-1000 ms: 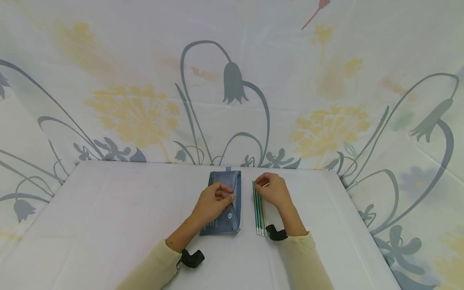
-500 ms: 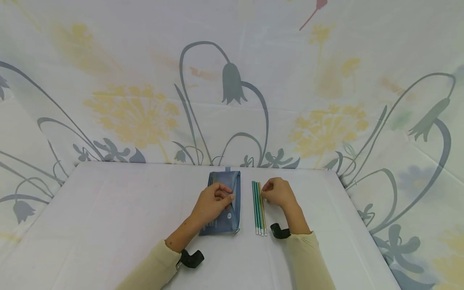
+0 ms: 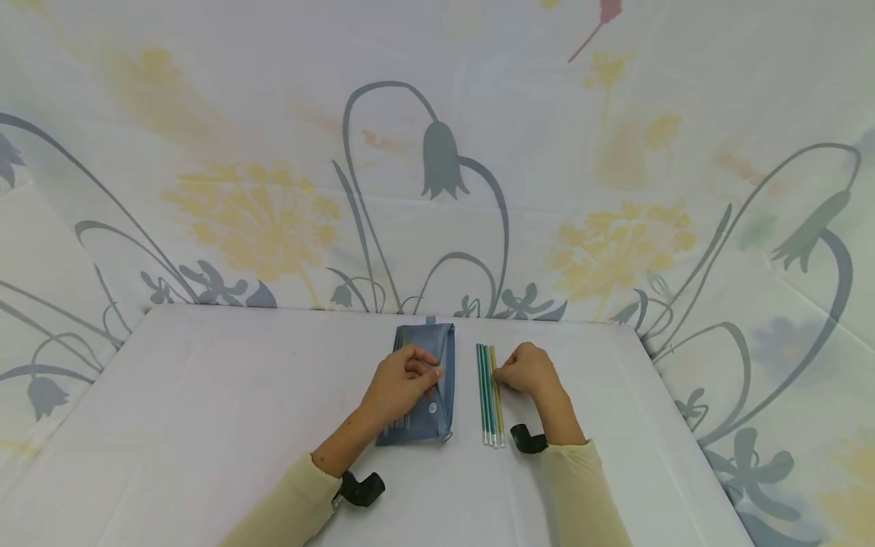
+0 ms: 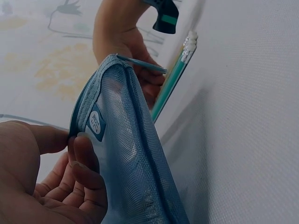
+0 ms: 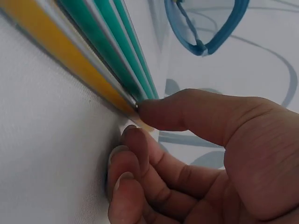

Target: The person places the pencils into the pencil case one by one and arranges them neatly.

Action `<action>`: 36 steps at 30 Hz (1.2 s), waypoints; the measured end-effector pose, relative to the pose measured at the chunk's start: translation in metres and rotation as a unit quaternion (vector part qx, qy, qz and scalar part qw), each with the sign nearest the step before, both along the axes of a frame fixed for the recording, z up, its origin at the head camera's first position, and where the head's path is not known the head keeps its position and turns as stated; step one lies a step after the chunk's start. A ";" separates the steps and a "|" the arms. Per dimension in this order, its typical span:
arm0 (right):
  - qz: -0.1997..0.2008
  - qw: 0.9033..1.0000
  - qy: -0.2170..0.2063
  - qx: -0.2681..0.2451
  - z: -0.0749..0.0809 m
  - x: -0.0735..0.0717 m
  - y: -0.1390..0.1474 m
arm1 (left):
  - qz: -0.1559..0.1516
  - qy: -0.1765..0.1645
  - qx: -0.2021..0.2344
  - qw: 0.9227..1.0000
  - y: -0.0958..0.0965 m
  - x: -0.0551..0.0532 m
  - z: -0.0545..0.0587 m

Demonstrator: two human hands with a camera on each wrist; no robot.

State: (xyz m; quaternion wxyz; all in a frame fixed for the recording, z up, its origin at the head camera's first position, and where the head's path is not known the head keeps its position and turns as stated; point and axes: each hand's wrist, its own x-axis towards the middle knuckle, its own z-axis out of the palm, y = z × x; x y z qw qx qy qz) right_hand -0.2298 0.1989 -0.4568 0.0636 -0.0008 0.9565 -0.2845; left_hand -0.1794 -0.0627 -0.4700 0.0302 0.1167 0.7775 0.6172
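A blue mesh pencil case [image 3: 425, 427] lies on the table, its zip side facing right. With thumb and fingers, my left hand [image 3: 399, 384] pinches the case's upper edge, holding it raised in the left wrist view. Thin pencil-like shapes show through the mesh. Right of the case, several green pencils [image 3: 486, 403] and a yellow pencil [image 3: 499, 410] lie side by side, white eraser ends toward me. My right hand [image 3: 532, 370] is at the yellow pencil, the row's rightmost; in the right wrist view its thumb [image 5: 163, 112] and index fingertip meet round that pencil.
A white cloth covers the table [image 3: 239, 395]. Flower-printed fabric [image 3: 273, 213] hangs behind the table and along both sides. Black camera mounts sit at the left wrist [image 3: 364, 488] and right wrist [image 3: 528, 438], the right one close to the pencils' eraser ends.
The right hand has moved from above the pencils' far ends to the right and toward me, along the yellow pencil's outer side. The left hand and the pencil case stay put.
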 end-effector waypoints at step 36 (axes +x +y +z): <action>-0.037 0.998 -0.038 -0.016 0.020 0.009 -0.004 | -0.003 0.004 0.005 1.000 0.001 0.002 0.002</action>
